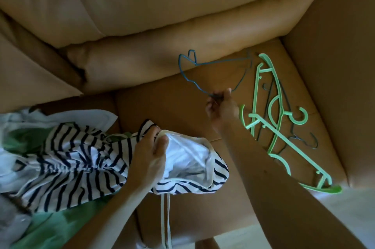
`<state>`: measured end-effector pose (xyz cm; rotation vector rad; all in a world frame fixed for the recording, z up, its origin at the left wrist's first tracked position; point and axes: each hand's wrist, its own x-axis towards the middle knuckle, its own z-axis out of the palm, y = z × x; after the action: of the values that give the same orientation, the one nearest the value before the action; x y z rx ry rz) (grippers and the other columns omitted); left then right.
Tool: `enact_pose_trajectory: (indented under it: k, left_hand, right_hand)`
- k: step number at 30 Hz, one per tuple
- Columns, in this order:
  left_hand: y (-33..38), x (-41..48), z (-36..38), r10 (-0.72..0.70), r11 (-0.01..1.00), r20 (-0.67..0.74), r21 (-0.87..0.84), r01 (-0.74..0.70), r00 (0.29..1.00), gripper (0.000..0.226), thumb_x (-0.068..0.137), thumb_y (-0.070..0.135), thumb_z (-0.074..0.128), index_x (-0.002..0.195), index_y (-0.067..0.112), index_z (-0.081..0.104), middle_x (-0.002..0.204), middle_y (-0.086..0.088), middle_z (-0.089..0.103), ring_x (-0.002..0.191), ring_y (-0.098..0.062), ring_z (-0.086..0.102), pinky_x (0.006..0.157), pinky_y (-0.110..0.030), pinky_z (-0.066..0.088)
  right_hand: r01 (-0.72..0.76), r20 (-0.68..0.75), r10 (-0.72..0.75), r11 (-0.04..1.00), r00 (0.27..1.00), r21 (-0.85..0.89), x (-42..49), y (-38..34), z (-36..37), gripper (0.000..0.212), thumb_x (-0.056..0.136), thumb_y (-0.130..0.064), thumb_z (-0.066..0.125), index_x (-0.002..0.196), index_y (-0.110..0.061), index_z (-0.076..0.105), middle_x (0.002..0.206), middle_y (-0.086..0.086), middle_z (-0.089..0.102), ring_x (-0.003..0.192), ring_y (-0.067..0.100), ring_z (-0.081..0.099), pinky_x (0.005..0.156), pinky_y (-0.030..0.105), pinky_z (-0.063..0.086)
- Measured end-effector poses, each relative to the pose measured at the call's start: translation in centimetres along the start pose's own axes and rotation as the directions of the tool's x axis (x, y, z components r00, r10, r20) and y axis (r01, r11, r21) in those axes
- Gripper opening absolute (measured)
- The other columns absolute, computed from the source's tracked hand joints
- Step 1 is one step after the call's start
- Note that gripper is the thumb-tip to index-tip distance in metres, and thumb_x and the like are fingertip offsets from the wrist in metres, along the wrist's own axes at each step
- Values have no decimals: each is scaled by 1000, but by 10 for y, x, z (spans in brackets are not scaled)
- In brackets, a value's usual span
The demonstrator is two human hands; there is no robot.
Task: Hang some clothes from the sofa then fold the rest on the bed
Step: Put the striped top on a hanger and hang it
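Note:
A white garment with dark stripes [81, 163] lies bunched on the tan sofa seat [162, 102]. My left hand [150, 153] grips its white-lined opening at the seat's front. My right hand [221, 106] pinches the hook end of a thin blue wire hanger [188, 78], which is lifted over the seat near the backrest. Two green plastic hangers [278, 133] lie crossed on the seat to the right of my right arm.
More clothes, white [24, 122] and green [60, 226], are piled at the left of the seat. Thin dark wire hangers [304, 139] lie tangled under the green ones. The sofa's armrest [334, 66] rises at the right. Pale floor [345, 214] shows at the bottom right.

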<state>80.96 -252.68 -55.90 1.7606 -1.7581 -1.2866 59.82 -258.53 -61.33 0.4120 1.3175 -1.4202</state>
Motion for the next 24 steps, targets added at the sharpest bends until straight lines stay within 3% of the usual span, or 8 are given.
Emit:
enact_pose_trajectory:
  k: [3,6,10,12,14,18,21,24]
  left_hand:
    - [21,-10,-38,70,996,17,-47,-69,997,25,102,30,47,80,18,50,52,11,41,43,-9,35,44,-15,22]
    - [41,-24,-74,102,992,34,-72,-99,994,28,95,33,47,75,14,49,54,10,38,46,-5,34,46,-16,23]
    - [74,-42,-128,-19,972,0,-235,18,1000,23,88,34,50,71,20,55,58,12,48,57,-2,43,60,-21,33]
    - [87,-49,-155,-115,941,-57,-327,90,992,20,85,37,54,69,29,63,61,9,56,68,-13,52,71,-33,39]
    - [104,-59,-180,-149,924,-102,-368,102,984,26,90,30,61,65,34,64,61,8,57,73,-21,54,73,-37,39]
    - [149,-86,-232,-99,942,-190,-336,30,977,41,97,9,61,63,31,67,63,13,62,73,-9,55,70,-26,40]
    - [197,-109,-275,50,958,-227,-264,-111,973,25,94,10,66,75,26,65,64,21,65,68,9,59,64,-7,41]
    - [245,-135,-319,221,941,-273,-193,-279,936,13,90,23,73,91,31,63,81,17,67,78,17,60,68,-1,42]
  right_hand:
    - [17,69,-12,997,998,-71,-50,0,7,43,110,-37,35,83,-11,57,62,1,60,45,12,52,44,20,42]
    - [170,117,-143,948,983,-270,-96,-2,12,40,110,-31,37,84,-8,58,65,4,57,45,13,52,46,23,43]
    - [515,298,-421,666,857,-540,-156,-20,28,46,109,-26,40,74,-4,61,51,0,58,38,14,52,41,24,43]
    - [633,396,-500,522,770,-571,-183,-35,40,49,109,-25,41,68,-5,60,48,2,56,38,15,53,41,24,42]
    - [716,483,-540,405,689,-569,-212,-55,54,49,109,-26,41,66,-9,58,50,3,57,40,18,55,43,28,44]
    - [849,674,-532,200,513,-489,-281,-97,78,47,109,-26,40,68,-11,57,51,5,55,44,21,57,47,33,43]
    - [894,792,-416,191,447,-405,-343,-115,96,45,107,-30,42,71,-7,57,52,5,53,43,21,56,47,33,43]
    - [939,897,-283,154,340,-308,-402,-119,116,52,105,-41,42,70,-5,56,54,13,55,42,20,56,48,32,43]
